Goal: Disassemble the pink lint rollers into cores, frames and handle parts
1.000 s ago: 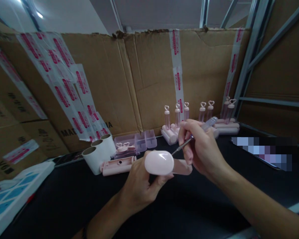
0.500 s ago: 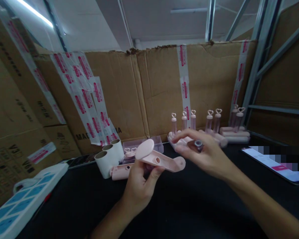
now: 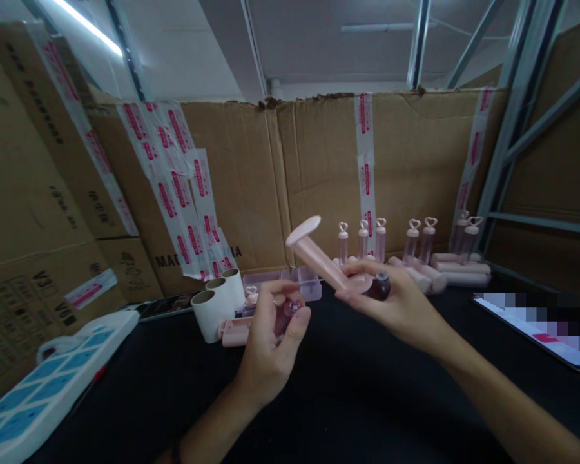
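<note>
My right hand [image 3: 399, 303] pinches one end of a pale pink plastic shell [image 3: 321, 261], long and narrow with a flat round disc at its far end. The shell tilts up to the left, and its outer side faces me. Against the same hand's fingers sits a dark round-ended piece [image 3: 381, 287], mostly hidden, whose kind I cannot make out. Closed fingers of my left hand [image 3: 270, 351] hold a small see-through purplish piece [image 3: 290, 310], partly covered by the fingers. Just behind that hand lies another pink shell [image 3: 235, 332] on the black table surface [image 3: 348, 399].
White tubes [image 3: 212, 316] stand behind my left hand, near a clear compartment box [image 3: 310, 283]. At the back right, several clear tubes with heart-shaped tops [image 3: 412, 238] stand among pink cylinders [image 3: 459, 270]. A phone [image 3: 536, 328] lies right, a power strip [image 3: 53, 380] left. Cardboard [image 3: 319, 174] walls the back.
The pink shell has passed from my left hand to my right and turned over, its disc end now raised. The see-through piece now shows in my left hand. The view has shifted slightly.
</note>
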A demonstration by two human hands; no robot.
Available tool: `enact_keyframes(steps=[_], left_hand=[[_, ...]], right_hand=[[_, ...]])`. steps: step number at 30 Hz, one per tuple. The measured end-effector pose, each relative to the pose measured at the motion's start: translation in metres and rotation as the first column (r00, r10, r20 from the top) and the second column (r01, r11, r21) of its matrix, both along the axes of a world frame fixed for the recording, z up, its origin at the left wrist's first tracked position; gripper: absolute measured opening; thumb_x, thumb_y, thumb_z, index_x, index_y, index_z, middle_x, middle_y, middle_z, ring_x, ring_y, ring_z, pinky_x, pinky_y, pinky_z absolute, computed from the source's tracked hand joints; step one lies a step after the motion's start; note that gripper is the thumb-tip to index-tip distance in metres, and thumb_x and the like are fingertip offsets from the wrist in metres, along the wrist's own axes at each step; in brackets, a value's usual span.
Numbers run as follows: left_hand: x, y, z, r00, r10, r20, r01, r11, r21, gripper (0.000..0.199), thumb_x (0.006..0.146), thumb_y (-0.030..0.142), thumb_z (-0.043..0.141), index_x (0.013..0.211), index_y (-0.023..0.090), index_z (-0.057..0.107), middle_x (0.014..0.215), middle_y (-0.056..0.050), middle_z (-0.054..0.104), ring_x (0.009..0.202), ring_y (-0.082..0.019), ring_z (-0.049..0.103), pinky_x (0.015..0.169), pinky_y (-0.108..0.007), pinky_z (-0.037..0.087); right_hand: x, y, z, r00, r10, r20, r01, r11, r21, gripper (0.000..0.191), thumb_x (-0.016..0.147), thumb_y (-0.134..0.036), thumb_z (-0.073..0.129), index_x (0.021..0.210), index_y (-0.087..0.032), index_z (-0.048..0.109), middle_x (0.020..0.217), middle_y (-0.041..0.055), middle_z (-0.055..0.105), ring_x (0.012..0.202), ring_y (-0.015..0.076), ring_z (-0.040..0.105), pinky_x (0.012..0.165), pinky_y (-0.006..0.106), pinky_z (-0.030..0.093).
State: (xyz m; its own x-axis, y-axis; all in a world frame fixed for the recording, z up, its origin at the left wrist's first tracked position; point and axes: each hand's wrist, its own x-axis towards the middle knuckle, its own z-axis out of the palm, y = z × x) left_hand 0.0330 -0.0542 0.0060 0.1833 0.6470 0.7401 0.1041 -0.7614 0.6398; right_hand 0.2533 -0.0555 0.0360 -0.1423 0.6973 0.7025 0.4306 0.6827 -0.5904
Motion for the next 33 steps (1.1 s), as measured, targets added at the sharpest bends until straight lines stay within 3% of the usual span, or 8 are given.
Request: enact_keyframes(steps=[4,10,15,18,20,25,29,33], left_hand=[[-0.001,-0.003,0.003,1.0,0.01,-0.009,-0.009,0.998,0.057,0.013,0.104,0.032,0.051,0.111,0.022,0.055,0.093,-0.004,0.06,0.085,-0.017,0.059,0.075,-0.029,0.049],[-0.013,0.004,0.025,0.972,0.157,0.173,-0.198,0.947,0.252,0.008,0.101,0.028,0.058,0.101,0.021,0.057,0.086,-0.002,0.061,0.075,-0.015,0.06,0.068,-0.028,0.048],[-0.034,0.013,0.051,0.866,0.243,0.437,-0.409,0.847,0.341,0.012,0.099,0.029,0.062,0.099,0.021,0.052,0.08,0.0,0.06,0.066,-0.014,0.057,0.065,-0.029,0.046],[-0.041,0.015,0.058,0.831,0.257,0.493,-0.454,0.825,0.336,0.012,0.099,0.028,0.061,0.099,0.021,0.051,0.079,0.0,0.058,0.065,-0.014,0.057,0.064,-0.028,0.046],[-0.041,0.015,0.058,0.829,0.263,0.494,-0.461,0.822,0.336,0.012,0.099,0.028,0.06,0.098,0.021,0.051,0.079,0.001,0.058,0.066,-0.014,0.056,0.064,-0.028,0.046],[-0.037,0.017,0.05,0.839,0.276,0.468,-0.449,0.838,0.31,0.013,0.1,0.031,0.06,0.099,0.021,0.052,0.079,0.001,0.058,0.068,-0.014,0.056,0.066,-0.028,0.046],[-0.035,0.015,0.045,0.855,0.272,0.441,-0.42,0.862,0.283,0.011,0.1,0.03,0.059,0.1,0.021,0.053,0.081,0.0,0.059,0.07,-0.014,0.057,0.068,-0.028,0.046],[-0.031,0.015,0.043,0.881,0.226,0.416,-0.348,0.905,0.245,0.011,0.1,0.031,0.059,0.102,0.022,0.054,0.083,0.0,0.061,0.07,-0.014,0.058,0.069,-0.028,0.047]], right_hand=[[0.012,0.011,0.0,0.991,-0.131,-0.041,0.126,0.985,-0.115,0.035,0.088,-0.048,0.071,0.107,-0.018,0.071,0.093,0.0058,0.076,0.081,0.0229,0.068,0.067,0.032,0.048],[0.015,0.017,-0.007,0.957,0.112,0.268,-0.026,0.952,-0.306,0.027,0.091,-0.044,0.068,0.1,-0.019,0.074,0.096,0.0048,0.073,0.09,0.0227,0.065,0.075,0.032,0.047],[-0.014,0.012,-0.023,0.876,0.455,0.16,-0.277,0.746,-0.605,0.026,0.087,-0.04,0.072,0.1,-0.017,0.074,0.084,0.0008,0.069,0.076,0.0167,0.059,0.065,0.027,0.043],[-0.038,0.015,-0.04,0.819,0.561,0.116,-0.355,0.657,-0.665,0.024,0.083,-0.037,0.076,0.097,-0.017,0.075,0.077,-0.0019,0.066,0.071,0.014,0.057,0.062,0.024,0.042],[-0.053,0.02,-0.051,0.788,0.59,0.175,-0.362,0.674,-0.645,0.02,0.085,-0.034,0.073,0.093,-0.016,0.076,0.076,-0.0019,0.068,0.07,0.0136,0.059,0.062,0.022,0.044],[-0.079,0.031,-0.059,0.794,0.512,0.328,-0.317,0.809,-0.494,0.014,0.089,-0.026,0.066,0.086,-0.015,0.074,0.078,0.0003,0.07,0.07,0.0142,0.063,0.064,0.023,0.045],[-0.092,0.034,-0.056,0.819,0.37,0.437,-0.247,0.917,-0.314,0.012,0.089,-0.028,0.07,0.095,-0.018,0.073,0.101,0.0056,0.071,0.091,0.0199,0.067,0.077,0.027,0.046],[-0.102,0.037,-0.06,0.822,0.233,0.519,-0.158,0.97,-0.186,0.024,0.09,-0.029,0.07,0.112,-0.02,0.067,0.117,0.0089,0.065,0.095,0.0235,0.067,0.077,0.031,0.047]])
